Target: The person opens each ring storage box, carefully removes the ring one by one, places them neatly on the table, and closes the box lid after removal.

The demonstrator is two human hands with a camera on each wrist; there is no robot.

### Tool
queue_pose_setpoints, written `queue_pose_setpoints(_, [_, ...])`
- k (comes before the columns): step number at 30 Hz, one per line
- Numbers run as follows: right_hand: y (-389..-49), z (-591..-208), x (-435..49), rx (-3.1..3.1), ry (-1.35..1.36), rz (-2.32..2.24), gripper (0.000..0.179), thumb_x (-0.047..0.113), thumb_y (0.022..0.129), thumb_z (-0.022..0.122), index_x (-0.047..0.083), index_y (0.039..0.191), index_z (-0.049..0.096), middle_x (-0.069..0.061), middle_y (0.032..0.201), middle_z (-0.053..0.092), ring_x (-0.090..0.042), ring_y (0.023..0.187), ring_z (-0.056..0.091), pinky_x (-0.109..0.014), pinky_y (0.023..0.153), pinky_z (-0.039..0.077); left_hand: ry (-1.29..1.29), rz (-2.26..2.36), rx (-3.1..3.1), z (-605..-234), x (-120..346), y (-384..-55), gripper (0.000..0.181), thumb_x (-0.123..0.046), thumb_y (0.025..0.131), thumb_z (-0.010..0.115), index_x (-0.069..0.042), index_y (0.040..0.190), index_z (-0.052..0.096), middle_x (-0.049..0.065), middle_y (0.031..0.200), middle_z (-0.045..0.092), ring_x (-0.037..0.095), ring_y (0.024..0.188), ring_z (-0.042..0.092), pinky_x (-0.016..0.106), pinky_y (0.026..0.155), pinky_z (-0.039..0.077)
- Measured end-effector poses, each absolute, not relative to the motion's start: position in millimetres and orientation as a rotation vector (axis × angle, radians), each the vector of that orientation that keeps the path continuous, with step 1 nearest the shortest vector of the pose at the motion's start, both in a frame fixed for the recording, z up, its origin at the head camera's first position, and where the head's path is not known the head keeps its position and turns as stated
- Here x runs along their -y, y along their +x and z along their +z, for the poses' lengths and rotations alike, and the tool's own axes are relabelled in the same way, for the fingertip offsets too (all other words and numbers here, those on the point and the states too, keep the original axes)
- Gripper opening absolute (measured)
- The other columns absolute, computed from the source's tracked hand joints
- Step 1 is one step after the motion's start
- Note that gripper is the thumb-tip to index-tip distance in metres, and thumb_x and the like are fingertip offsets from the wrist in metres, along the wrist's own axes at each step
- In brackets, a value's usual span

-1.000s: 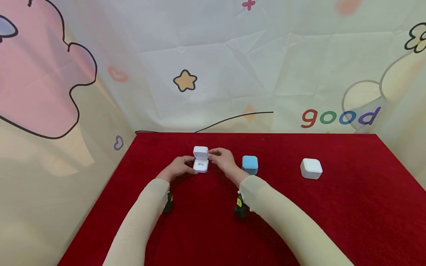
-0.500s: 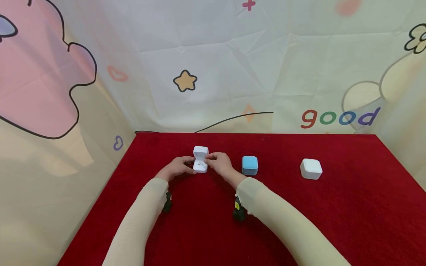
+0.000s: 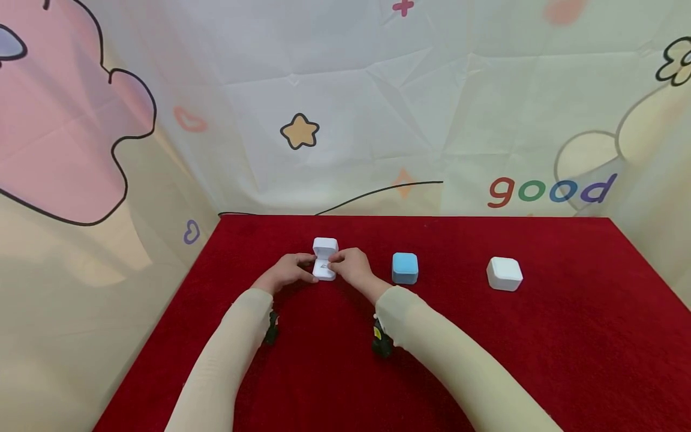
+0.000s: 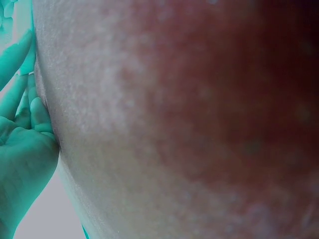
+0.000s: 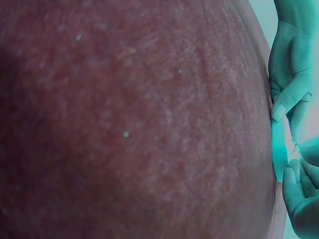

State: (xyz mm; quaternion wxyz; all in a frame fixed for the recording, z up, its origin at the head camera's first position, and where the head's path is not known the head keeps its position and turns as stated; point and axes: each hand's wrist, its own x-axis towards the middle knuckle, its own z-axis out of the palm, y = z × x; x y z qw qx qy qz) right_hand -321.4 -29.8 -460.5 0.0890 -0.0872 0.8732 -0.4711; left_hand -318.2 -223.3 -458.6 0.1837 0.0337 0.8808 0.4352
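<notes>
A small white ring box (image 3: 324, 273) stands on the red cloth with its lid (image 3: 325, 246) raised. The silver ring (image 3: 324, 266) shows in its cushion. My left hand (image 3: 286, 273) grips the box's left side, thumb at the front and a finger farther back. From the right, my right hand (image 3: 353, 267) pinches at the ring with thumb and finger; the fingertips cover part of it. In the right wrist view the box (image 5: 280, 149) appears at the edge between the left hand (image 5: 291, 64) and the right hand (image 5: 301, 204). Cloth blur fills most of both wrist views.
A closed light-blue box (image 3: 405, 268) stands just right of my right hand. Farther right is a closed white box (image 3: 504, 274). Red cloth (image 3: 453, 336) covers the table, and a printed curtain (image 3: 367, 120) hangs behind it.
My right hand has moved from the lid's right side down and left to the ring. The left hand keeps its grip, and the box stays in place with its lid up.
</notes>
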Motion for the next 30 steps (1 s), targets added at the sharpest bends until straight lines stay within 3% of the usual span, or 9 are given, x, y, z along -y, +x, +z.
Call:
queue_pose_setpoints(8, [-314, -453, 31, -2.602, -0.250, -1.380, 0.017, 0.007, 0.094, 0.071, 0.001, 0.106, 0.080, -0.014, 0.113, 0.078, -0.024, 0.106, 0.067, -0.030, 0.085, 0.057, 0.101, 1.229, -2.489, -459, 223, -318, 0.065, -0.007, 0.089, 0.073, 0.000, 0.149, 0.050, 0.023, 0.153, 0.051, 0.035, 0.135, 0.050, 0.047, 0.116, 0.044])
queue_pose_setpoints(15, [-315, -459, 35, -2.667, -0.317, -1.358, 0.015, 0.004, 0.092, 0.070, 0.001, 0.102, 0.081, -0.012, 0.104, 0.080, -0.021, 0.098, 0.068, -0.026, 0.078, 0.057, 0.099, 1.228, -2.494, -460, 224, -319, 0.065, -0.007, 0.090, 0.073, -0.001, 0.150, 0.050, 0.022, 0.154, 0.051, 0.035, 0.137, 0.050, 0.047, 0.116, 0.044])
queue_pose_setpoints(20, [-313, -461, 38, -2.714, -0.334, -1.300, 0.016, 0.003, 0.094, 0.068, -0.001, 0.104, 0.080, -0.014, 0.108, 0.079, -0.024, 0.103, 0.068, -0.031, 0.084, 0.058, 0.103, 1.224, -2.494, -459, 224, -319, 0.065, -0.007, 0.089, 0.074, 0.000, 0.149, 0.050, 0.022, 0.153, 0.051, 0.035, 0.136, 0.050, 0.046, 0.115, 0.044])
queue_pose_setpoints(30, [-309, -455, 41, -2.810, -0.389, -1.166, 0.017, 0.005, 0.096, 0.068, -0.001, 0.106, 0.080, -0.014, 0.108, 0.079, -0.022, 0.095, 0.067, -0.029, 0.081, 0.057, 0.114, 1.234, -2.481, -459, 224, -319, 0.064, -0.006, 0.089, 0.072, 0.000, 0.149, 0.050, 0.022, 0.154, 0.050, 0.035, 0.136, 0.050, 0.048, 0.118, 0.042])
